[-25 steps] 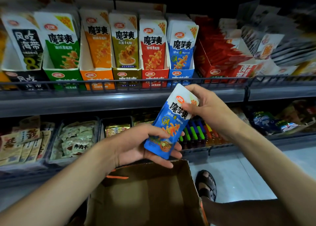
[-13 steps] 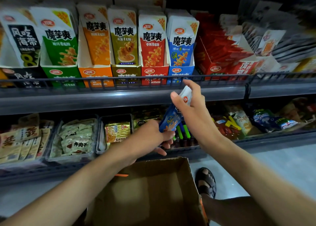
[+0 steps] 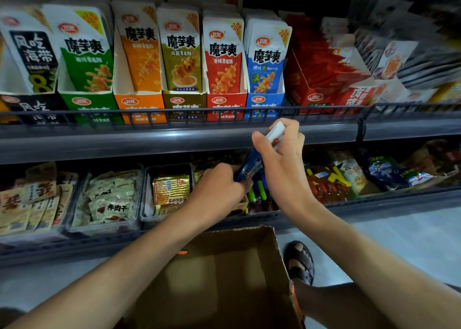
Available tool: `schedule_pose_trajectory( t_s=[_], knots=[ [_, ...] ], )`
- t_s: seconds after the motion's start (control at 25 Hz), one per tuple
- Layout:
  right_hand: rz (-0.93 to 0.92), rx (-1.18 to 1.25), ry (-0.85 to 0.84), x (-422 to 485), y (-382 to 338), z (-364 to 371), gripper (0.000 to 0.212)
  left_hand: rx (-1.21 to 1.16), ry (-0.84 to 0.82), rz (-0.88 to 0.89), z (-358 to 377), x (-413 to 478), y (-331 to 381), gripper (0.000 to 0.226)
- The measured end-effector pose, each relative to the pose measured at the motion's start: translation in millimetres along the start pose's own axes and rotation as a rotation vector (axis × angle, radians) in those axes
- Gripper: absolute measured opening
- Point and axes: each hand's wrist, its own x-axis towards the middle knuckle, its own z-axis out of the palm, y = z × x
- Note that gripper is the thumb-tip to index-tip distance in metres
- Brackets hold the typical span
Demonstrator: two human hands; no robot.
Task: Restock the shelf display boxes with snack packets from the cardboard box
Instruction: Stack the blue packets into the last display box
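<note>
Both hands hold a stack of blue and white snack packets (image 3: 250,165) edge-on in front of the shelf rail. My right hand (image 3: 282,159) grips the white top end, my left hand (image 3: 219,186) grips the blue bottom end. The blue display box (image 3: 264,104) with matching packets stands on the upper shelf, just above and slightly left of my right hand. The brown cardboard box (image 3: 224,278) sits open below my forearms; its inside looks dark and I see no packets in it.
Green, orange, olive and red display boxes (image 3: 224,104) stand left of the blue one, behind a low wire rail (image 3: 174,115). Red boxes (image 3: 324,89) fill the right. The lower shelf holds clear tubs (image 3: 109,199) of snacks. A sandalled foot (image 3: 299,261) is beside the box.
The packets turned from face-on to edge-on. Both hands closed in on the stack, and the right hand shifted to grip its top from the side.
</note>
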Motion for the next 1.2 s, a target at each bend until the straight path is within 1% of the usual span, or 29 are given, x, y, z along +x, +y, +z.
schedule_pose_trajectory(
  t_s=[0.12, 0.2, 0.28, 0.4, 0.48, 0.64, 0.76, 0.84, 0.92, 0.96, 1.08, 1.16, 1.2],
  knots=[
    [-0.012, -0.009, 0.018, 0.1, -1.8, 1.0, 0.021, -0.038, 0.066, 0.016, 2.0, -1.3, 1.6, 0.027],
    [-0.020, -0.013, 0.019, 0.2, -1.7, 0.8, 0.023, -0.053, 0.072, 0.031, 3.7, -0.8, 1.0, 0.029],
    [-0.017, -0.017, 0.011, 0.0, -0.2, 0.6, 0.025, -0.113, 0.033, 0.011, 4.7, -0.3, -0.4, 0.027],
    [0.001, -0.002, 0.005, 1.0, 2.4, -2.0, 0.027, -0.270, -0.061, -0.055, 5.5, 1.4, 0.0, 0.015],
    [0.007, 0.007, 0.003, 1.8, 3.5, -3.6, 0.029, -0.273, -0.087, -0.029, 5.6, 1.2, 0.9, 0.008],
    [-0.004, -0.041, -0.010, 0.8, 7.6, -4.1, 0.032, -0.216, -0.125, 0.022, 5.7, -1.6, 0.3, 0.014],
    [-0.024, -0.052, -0.131, 7.8, 6.1, -12.7, 0.040, -0.181, -0.147, 0.007, -2.5, 1.6, 0.9, 0.016],
    [-0.037, -0.122, -0.239, 18.4, 0.7, -26.9, 0.044, -0.188, -0.184, -0.022, -15.6, 7.3, 0.9, 0.019],
    [-0.047, -0.200, -0.331, 28.5, -6.4, -44.3, 0.039, -0.184, -0.288, -0.036, -31.3, 11.7, 0.6, 0.021],
    [-0.046, -0.187, -0.376, 31.9, -9.2, -52.0, 0.034, -0.175, -0.356, -0.039, -38.2, 12.7, 0.2, 0.021],
    [0.044, -0.014, -0.541, 33.0, -14.8, -66.4, 0.021, -0.139, -0.555, -0.033, -51.3, 13.6, 0.3, 0.019],
    [0.104, 0.013, -0.614, 29.7, -14.2, -66.0, 0.018, -0.131, -0.621, -0.023, -55.7, 13.6, 2.3, 0.017],
    [0.119, 0.010, -0.618, 28.0, -12.8, -63.9, 0.016, -0.129, -0.632, -0.019, -57.3, 14.3, 3.3, 0.018]
  ],
)
